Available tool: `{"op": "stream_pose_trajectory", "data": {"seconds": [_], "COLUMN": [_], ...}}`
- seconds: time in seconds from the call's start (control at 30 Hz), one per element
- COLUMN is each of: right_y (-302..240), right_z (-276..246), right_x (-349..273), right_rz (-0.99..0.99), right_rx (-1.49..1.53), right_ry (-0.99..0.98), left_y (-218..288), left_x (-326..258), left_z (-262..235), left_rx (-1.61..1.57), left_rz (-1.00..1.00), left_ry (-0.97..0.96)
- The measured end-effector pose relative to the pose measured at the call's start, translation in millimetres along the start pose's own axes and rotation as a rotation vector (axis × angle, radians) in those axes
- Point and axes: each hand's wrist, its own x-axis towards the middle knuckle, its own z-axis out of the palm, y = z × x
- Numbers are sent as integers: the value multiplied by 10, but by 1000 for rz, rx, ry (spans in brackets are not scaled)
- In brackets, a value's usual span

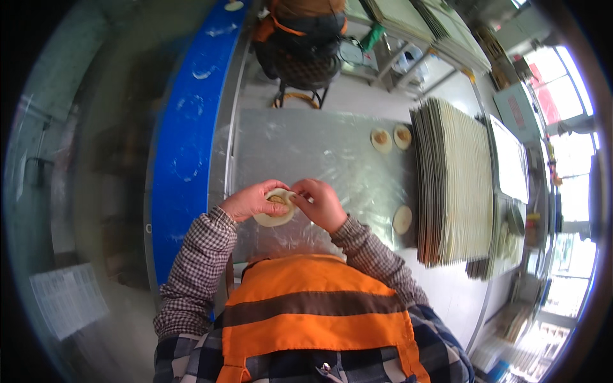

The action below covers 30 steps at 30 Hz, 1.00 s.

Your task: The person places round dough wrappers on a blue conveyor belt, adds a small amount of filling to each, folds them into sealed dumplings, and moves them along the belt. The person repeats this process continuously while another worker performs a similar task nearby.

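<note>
A round, pale dough wrapper (275, 220) with brown filling (277, 200) in its middle is held over the metal table, close to my body. My left hand (254, 201) supports it from the left, with the thumb lying across the filling. At the wrapper's upper right edge, the fingertips of my right hand (318, 203) pinch the dough rim. Farther right on the table lie two filled wrappers (381, 141) (402, 136) side by side, and a single pale dough round (402, 219) sits nearer to me.
On my left runs a blue conveyor belt (185, 140) with floury marks and a dough piece (234, 6) at its far end. A tall stack of trays or boards (453, 185) borders the metal table (300, 143) on the right. Beyond the table, someone sits on a stool (303, 70).
</note>
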Motion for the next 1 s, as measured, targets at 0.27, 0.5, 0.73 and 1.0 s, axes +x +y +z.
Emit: {"op": "stream_pose_trajectory", "data": {"seconds": [0.27, 0.5, 0.73, 1.0], "right_y": [-8, -14, 87, 110], "right_z": [-127, -77, 37, 243], "right_x": [50, 24, 126, 386], "right_rz": [142, -118, 89, 49], "right_rx": [-40, -92, 37, -56], "right_ry": [-104, -90, 11, -46], "left_y": [-36, -5, -244, -111], "left_x": [57, 121, 9, 61], "left_z": [100, 42, 33, -357], "left_rx": [239, 457, -315, 282], "left_rz": [-5, -57, -9, -112], "left_ry": [22, -70, 161, 57]}}
